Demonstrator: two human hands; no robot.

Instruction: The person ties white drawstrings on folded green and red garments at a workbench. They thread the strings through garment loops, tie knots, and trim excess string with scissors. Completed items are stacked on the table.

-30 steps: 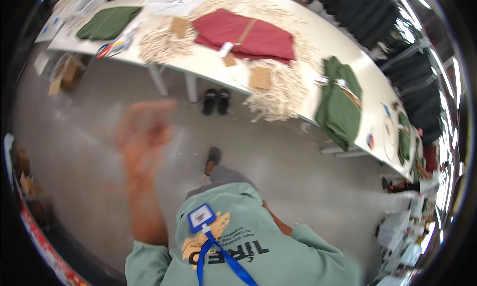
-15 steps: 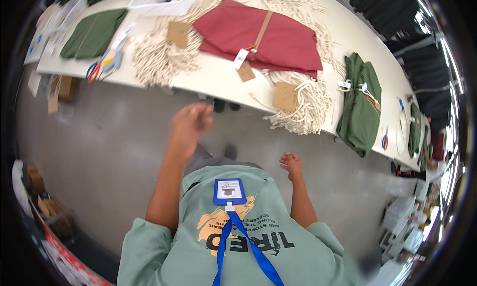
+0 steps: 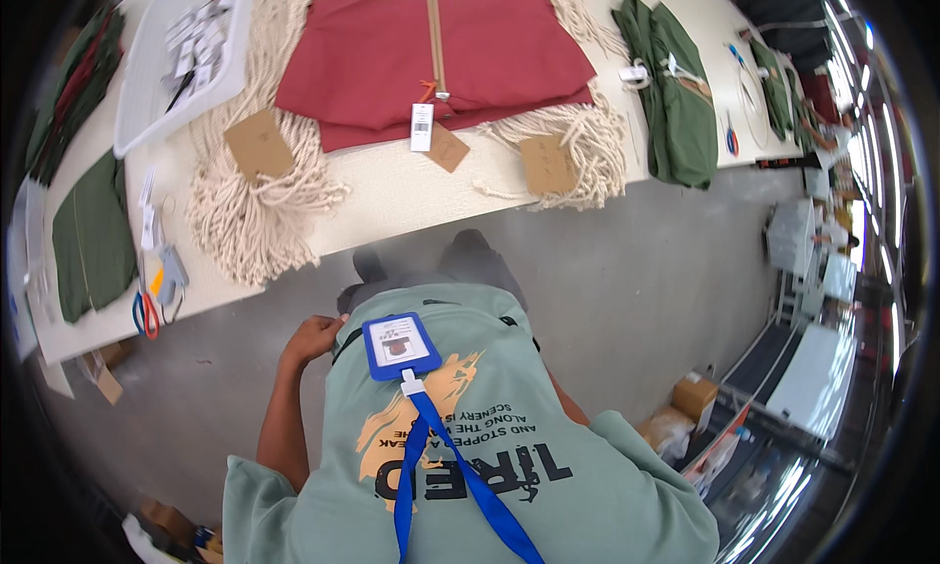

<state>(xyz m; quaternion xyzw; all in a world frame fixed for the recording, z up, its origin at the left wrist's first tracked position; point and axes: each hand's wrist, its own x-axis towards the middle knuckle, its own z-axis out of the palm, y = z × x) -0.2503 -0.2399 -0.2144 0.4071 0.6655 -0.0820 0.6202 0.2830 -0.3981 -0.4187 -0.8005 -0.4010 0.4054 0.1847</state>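
Note:
My left hand (image 3: pixel 313 339) hangs low beside my hip, short of the table's front edge. Its fingers are loosely bent toward my waist, and I see nothing in them. Only a bit of my right forearm (image 3: pixel 566 399) shows past the shirt; the hand itself is hidden. In front of me on the table lies a folded dark red cloth garment (image 3: pixel 377 45) with a tan strip down its middle. A white tag (image 3: pixel 421 128) and a brown card tag (image 3: pixel 447 149) hang from it. Cream rope fringe (image 3: pixel 259 207) spreads out from under it, with brown cards (image 3: pixel 258 145) on top.
On the white table (image 3: pixel 392 194), a white basket (image 3: pixel 235 74) holds small tags at left. Near it lie a green folded cloth (image 3: pixel 93 236) and red-handled scissors (image 3: pixel 146 314). A tied green bundle (image 3: pixel 682 123) and blue-handled scissors (image 3: pixel 731 140) lie at right. Cardboard boxes (image 3: pixel 693 398) stand behind.
My left hand has dropped from in front of me to beside my hip. My right hand has gone out of sight. The table now appears closer, and the view has turned.

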